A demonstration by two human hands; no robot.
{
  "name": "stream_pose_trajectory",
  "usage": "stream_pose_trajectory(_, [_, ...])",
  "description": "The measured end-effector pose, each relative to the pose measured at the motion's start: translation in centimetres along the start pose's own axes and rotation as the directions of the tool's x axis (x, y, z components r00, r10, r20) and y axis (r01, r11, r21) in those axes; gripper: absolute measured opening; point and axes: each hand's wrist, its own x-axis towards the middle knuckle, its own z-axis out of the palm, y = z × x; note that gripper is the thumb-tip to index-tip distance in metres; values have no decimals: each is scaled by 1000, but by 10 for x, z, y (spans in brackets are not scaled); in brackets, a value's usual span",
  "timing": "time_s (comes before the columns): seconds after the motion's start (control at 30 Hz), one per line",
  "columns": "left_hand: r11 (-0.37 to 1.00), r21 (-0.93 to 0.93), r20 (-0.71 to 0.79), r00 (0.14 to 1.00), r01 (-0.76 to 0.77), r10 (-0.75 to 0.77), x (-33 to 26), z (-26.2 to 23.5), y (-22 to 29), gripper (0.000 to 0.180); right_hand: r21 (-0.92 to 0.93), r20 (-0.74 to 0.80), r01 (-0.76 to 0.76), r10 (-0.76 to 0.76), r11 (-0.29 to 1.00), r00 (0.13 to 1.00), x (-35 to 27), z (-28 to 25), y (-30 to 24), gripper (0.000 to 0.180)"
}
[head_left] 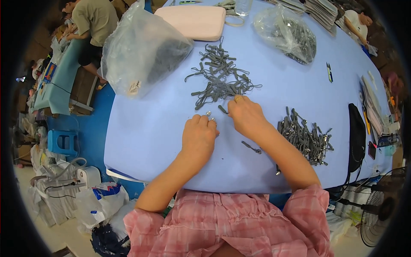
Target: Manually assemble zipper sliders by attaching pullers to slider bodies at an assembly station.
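My left hand (199, 136) rests low over the blue tabletop with its fingers curled together. Small shiny metal pieces (208, 113) show at its fingertips; whether anything else is inside the fingers is hidden. Closed at the near edge of a loose pile of grey cord zipper pulls (220, 75) is my right hand (247, 115). The end of one grey zipper pull (222, 109) sticks out on its left side, between thumb and fingers. A single pull with a metal end (251, 147) lies below my right wrist. More pulls with metal ends (305, 139) are heaped right of my right forearm.
A big clear bag with dark contents (143, 53) stands at the far left, beside a pale pink case (192, 21). Another filled clear bag (286, 34) lies at the far right. Small snips (329, 72) and a black pouch (356, 139) lie to the right. Other people work beyond.
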Motion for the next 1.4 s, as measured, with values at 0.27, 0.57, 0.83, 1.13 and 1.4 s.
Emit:
stream_pose_trajectory(0.27, [573, -725, 164, 903, 383, -396, -14, -33, 2, 8, 883, 285, -388, 354, 264, 890, -68, -40, -4, 18])
stream_pose_trajectory(0.57, [-228, -939, 328, 876, 259, -354, -50, -11, 16, 13, 781, -96, -82, 249, 619, 964, -89, -27, -28, 15])
stream_pose_trajectory(0.83, [-330, -911, 345, 897, 248, -278, -54, 1, 25, 19, 783, -61, -108, 249, 613, 967, -87, -37, -42, 10])
stream_pose_trajectory(1.13, [-204, -935, 346, 875, 290, -340, -56, 0, 32, 18, 813, -135, -73, 309, 577, 941, -88, -13, -52, 6])
stream_pose_trajectory(1.4, [24, -978, 182, 901, 208, -393, -58, 2, 38, 19, 673, -122, -49, 177, 738, 977, -85, -22, -45, 4])
